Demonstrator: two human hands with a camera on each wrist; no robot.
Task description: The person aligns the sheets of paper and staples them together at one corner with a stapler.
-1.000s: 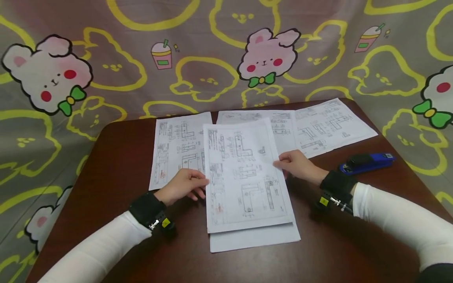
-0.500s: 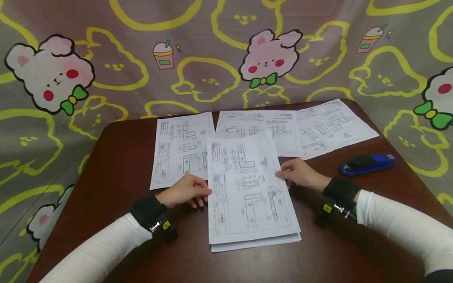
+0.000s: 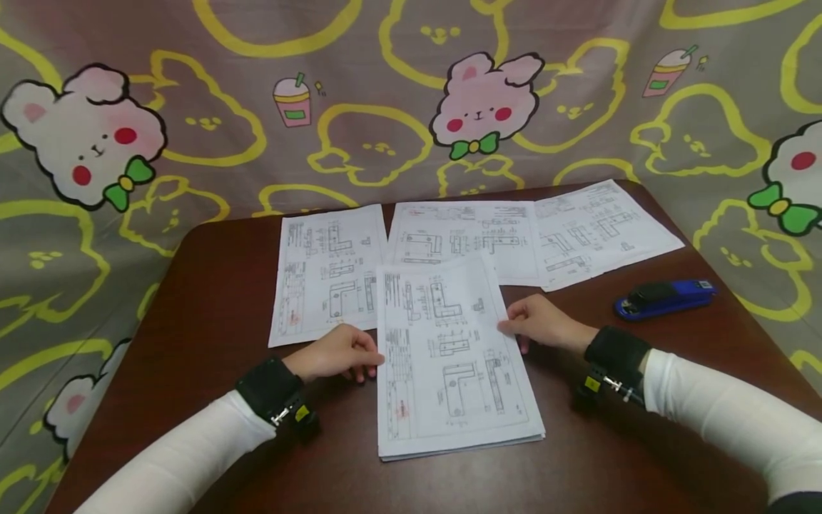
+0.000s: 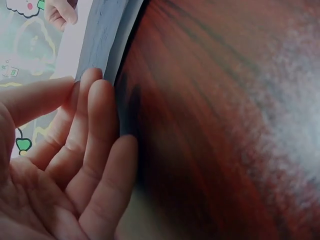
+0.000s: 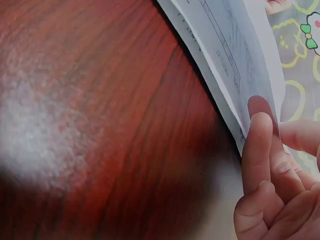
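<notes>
A printed sheet [image 3: 424, 385] with technical drawings lies nearly flush over other paper, whose edge shows as a thin strip along the bottom. Its left edge is pinched between the thumb and fingertips of my left hand [image 3: 334, 353]. On the opposite edge, my right hand [image 3: 546, 323] pinches the same sheet a little higher up. In the left wrist view, the left hand [image 4: 75, 160] has its lower fingers close beside the paper edges. The right wrist view has the right hand's [image 5: 280, 185] fingertips behind the top sheet [image 5: 235, 55], which is lifted off the layer under it.
Behind the held sheet lie three more drawing sheets: one at left [image 3: 302, 285], one in the middle [image 3: 462, 214] and one angled at right [image 3: 610, 235]. A blue stapler [image 3: 668, 298] rests on the brown table [image 3: 212, 285]. Patterned cloth [image 3: 385, 86] hangs beyond the table.
Both hands have drawn the top sheet down toward the person. Its bottom edge now nearly meets the paper beneath, and more of the middle sheet shows behind it.
</notes>
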